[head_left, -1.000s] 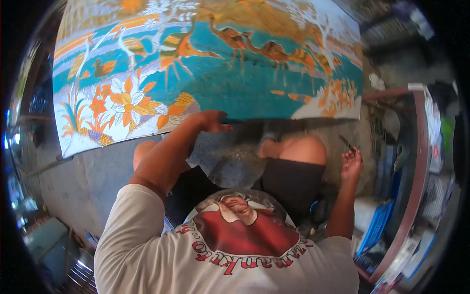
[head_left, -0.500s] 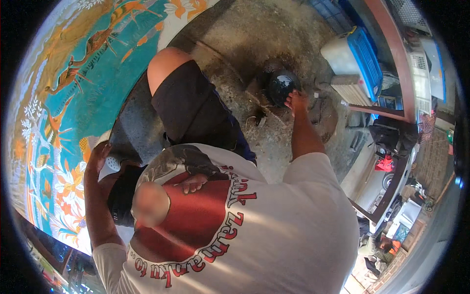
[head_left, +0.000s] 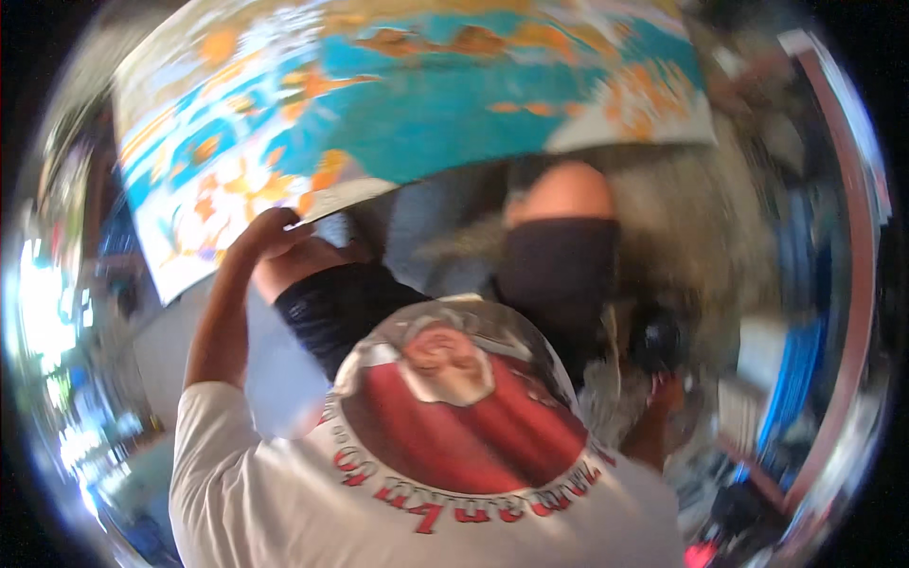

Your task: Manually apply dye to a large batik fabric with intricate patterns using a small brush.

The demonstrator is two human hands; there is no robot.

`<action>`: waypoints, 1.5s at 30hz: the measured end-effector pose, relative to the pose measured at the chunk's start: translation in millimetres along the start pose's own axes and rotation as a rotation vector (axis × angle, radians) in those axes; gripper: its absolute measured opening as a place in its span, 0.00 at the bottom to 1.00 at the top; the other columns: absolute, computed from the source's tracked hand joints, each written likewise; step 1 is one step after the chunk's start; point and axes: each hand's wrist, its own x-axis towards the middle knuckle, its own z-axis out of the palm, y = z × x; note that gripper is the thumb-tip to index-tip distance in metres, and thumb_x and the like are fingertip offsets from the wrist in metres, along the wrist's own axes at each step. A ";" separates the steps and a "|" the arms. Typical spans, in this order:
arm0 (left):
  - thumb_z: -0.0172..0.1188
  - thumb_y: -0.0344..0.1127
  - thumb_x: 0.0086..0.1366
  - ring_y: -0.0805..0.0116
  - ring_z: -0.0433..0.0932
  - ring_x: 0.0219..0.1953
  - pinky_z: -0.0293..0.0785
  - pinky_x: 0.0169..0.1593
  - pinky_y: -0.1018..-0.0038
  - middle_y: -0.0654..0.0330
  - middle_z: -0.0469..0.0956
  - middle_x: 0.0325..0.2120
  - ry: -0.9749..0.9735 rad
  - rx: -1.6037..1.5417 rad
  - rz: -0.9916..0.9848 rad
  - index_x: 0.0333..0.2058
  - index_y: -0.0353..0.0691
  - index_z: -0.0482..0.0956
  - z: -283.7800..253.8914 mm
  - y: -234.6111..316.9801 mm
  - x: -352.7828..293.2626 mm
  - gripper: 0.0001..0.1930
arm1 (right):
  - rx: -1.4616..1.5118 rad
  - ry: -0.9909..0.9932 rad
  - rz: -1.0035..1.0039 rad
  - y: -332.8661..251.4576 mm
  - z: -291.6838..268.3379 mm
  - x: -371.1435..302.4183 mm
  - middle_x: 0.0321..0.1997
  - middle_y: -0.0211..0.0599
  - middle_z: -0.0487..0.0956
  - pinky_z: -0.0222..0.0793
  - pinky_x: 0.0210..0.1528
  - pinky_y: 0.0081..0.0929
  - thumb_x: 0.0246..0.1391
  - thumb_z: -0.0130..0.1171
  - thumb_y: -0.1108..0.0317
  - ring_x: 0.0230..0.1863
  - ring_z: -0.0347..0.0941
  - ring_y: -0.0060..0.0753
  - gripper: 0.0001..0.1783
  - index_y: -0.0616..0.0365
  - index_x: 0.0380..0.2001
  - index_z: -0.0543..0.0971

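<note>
A large painted cloth [head_left: 454,133] in teal, orange and white spreads before me, its near edge over my knees. My left hand [head_left: 270,234] is at this near edge, touching or just beside it; blur hides whether its fingers grip the cloth. A thin pale glint shows beside the fingertips. Low on the right, my right hand [head_left: 667,389] reaches down close to the rim of a round black pan [head_left: 656,338]. Its fingers look drawn together, but anything in them is too blurred to make out.
On the right stand a pale box with a blue lid [head_left: 793,374] and a reddish-brown post [head_left: 857,246]. Dark bags [head_left: 743,511] and a red item [head_left: 701,555] lie at the lower right. My bare knee [head_left: 566,194] rises beneath the cloth's edge.
My view has swung left, so the cloth now fills the top and the pan lies at the right. Both hands stay near the same things. The picture is more blurred.
</note>
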 end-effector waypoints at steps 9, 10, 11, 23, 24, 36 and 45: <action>0.65 0.47 0.59 0.45 0.75 0.59 0.70 0.62 0.54 0.47 0.79 0.54 0.548 -0.087 0.067 0.51 0.38 0.82 48.5 25.9 -82.1 0.25 | 0.846 -0.483 -0.263 -385.6 275.3 -58.5 0.36 0.38 0.82 0.72 0.54 0.37 0.69 0.52 0.62 0.39 0.76 0.33 0.17 0.62 0.52 0.79; 0.65 0.48 0.58 0.46 0.73 0.60 0.68 0.62 0.52 0.50 0.78 0.55 0.603 -0.041 0.049 0.51 0.40 0.82 51.2 26.3 -83.5 0.25 | 0.821 -0.663 -0.308 -414.1 321.4 -60.8 0.37 0.38 0.80 0.71 0.52 0.35 0.70 0.52 0.63 0.38 0.74 0.32 0.17 0.63 0.53 0.79; 0.65 0.48 0.58 0.46 0.73 0.60 0.68 0.62 0.52 0.50 0.78 0.55 0.609 -0.054 0.040 0.51 0.40 0.82 52.5 24.0 -85.1 0.25 | 0.797 -0.705 -0.318 -440.3 371.8 -69.0 0.37 0.37 0.79 0.69 0.48 0.33 0.69 0.52 0.63 0.37 0.71 0.31 0.17 0.63 0.53 0.78; 0.61 0.47 0.55 0.47 0.79 0.52 0.72 0.58 0.54 0.52 0.83 0.46 0.701 -0.386 -0.006 0.43 0.39 0.84 57.9 -22.7 -95.9 0.21 | 0.243 -1.117 -0.379 -445.2 869.2 -213.4 0.35 0.41 0.84 0.83 0.30 0.31 0.65 0.61 0.68 0.26 0.80 0.29 0.12 0.62 0.48 0.82; 0.61 0.47 0.55 0.46 0.79 0.52 0.72 0.58 0.54 0.51 0.83 0.46 0.720 -0.423 0.003 0.43 0.38 0.84 58.2 -25.4 -94.6 0.22 | 0.180 -1.082 -0.423 -434.8 891.5 -209.8 0.35 0.41 0.84 0.83 0.29 0.29 0.65 0.61 0.68 0.25 0.80 0.28 0.12 0.62 0.48 0.82; 0.59 0.49 0.56 0.43 0.79 0.51 0.72 0.57 0.53 0.47 0.83 0.45 0.712 -0.496 0.029 0.43 0.35 0.83 48.8 -40.2 -93.4 0.24 | -0.172 -1.008 -0.673 -369.4 1008.9 -195.3 0.37 0.42 0.85 0.81 0.27 0.25 0.65 0.59 0.68 0.25 0.79 0.24 0.13 0.65 0.48 0.82; 0.57 0.49 0.55 0.40 0.78 0.52 0.72 0.56 0.51 0.44 0.82 0.46 0.707 -0.472 0.044 0.43 0.32 0.83 49.6 -41.5 -90.9 0.26 | -0.206 -0.920 -0.897 -366.9 1012.2 -194.4 0.31 0.36 0.86 0.76 0.27 0.26 0.62 0.61 0.69 0.23 0.79 0.24 0.10 0.64 0.42 0.85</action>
